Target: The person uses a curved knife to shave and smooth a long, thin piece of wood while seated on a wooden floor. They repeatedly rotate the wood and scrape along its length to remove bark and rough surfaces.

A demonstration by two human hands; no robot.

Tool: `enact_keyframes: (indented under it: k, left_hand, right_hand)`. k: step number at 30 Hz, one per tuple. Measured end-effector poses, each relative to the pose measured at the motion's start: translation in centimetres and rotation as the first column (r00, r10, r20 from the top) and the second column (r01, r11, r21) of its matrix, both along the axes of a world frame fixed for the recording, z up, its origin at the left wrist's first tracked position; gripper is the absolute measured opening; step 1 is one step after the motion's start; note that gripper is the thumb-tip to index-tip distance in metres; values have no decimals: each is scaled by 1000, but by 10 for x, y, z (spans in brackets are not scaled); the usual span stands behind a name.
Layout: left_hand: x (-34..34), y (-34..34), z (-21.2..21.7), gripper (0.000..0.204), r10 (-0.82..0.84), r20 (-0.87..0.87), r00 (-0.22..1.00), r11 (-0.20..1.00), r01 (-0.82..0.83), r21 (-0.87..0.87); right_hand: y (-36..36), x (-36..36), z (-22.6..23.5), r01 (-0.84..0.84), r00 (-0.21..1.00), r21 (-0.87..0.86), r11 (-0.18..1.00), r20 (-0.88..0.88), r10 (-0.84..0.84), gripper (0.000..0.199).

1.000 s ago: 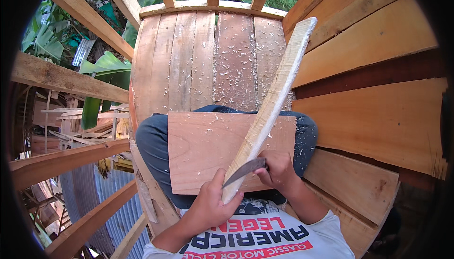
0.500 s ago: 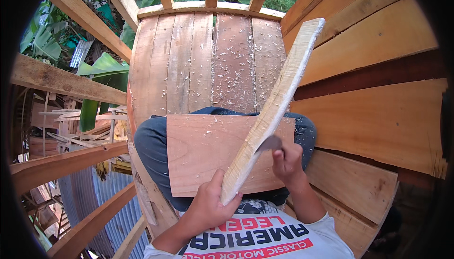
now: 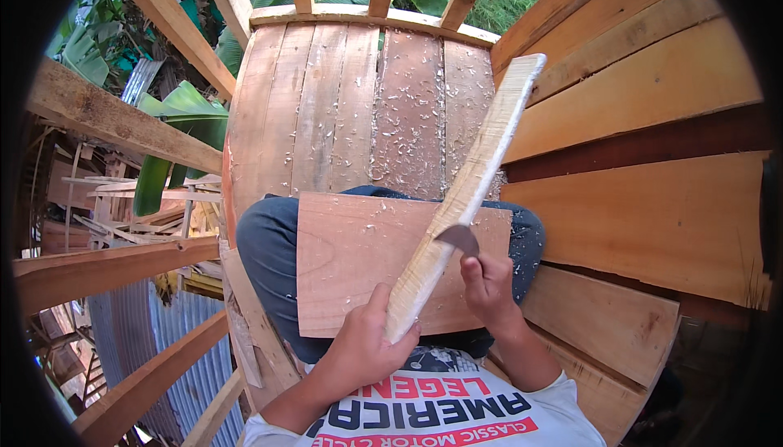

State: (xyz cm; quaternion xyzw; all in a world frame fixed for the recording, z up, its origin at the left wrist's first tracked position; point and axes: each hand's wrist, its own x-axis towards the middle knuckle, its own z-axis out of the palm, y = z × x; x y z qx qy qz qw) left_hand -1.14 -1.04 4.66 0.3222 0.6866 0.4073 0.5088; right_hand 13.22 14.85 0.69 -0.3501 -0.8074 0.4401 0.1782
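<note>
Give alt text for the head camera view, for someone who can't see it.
A seated person's left hand grips the near end of a long pale strip, while the right hand holds a curved blade at its edge. A wooden board lies across their lap, with shaving-strewn planks beyond.

"What's outside the wooden rails [image 3: 122, 267] on the left?"
"Broad green leaves [image 3: 183, 104], a jumble of wood scraps [image 3: 159, 223] and, lower down, corrugated metal sheets [image 3: 175, 316]."
"And on the right?"
"Wide orange-brown planks [image 3: 636, 214], side by side."
</note>
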Motion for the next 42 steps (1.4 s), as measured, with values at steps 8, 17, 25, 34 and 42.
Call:
enact_keyframes:
  k: [8,17,25,34,42]
  left_hand:
    - [2,-12,-9,32,-33,176,984,999,29,24]
    - [-1,-13,-5,31,-60,236,970,996,42,81]
    - [1,-6,-12,31,14,83,996,997,-20,77]
    - [-1,-7,-11,33,-14,-14,1000,1000,14,18]
    - [4,-12,-15,33,-73,26,997,997,72,36]
  right_hand:
    - [22,3,-10,41,997,9,999,-69,-40,43]
    - [7,18,-19,-8,991,147,989,-128,27,50]
    - [-5,8,-3,-30,998,98,995,-52,35,51]
    - [-8,8,-4,-269,954,319,909,-43,298,49]
    - [4,13,7,-386,913,337,859,6,408,50]
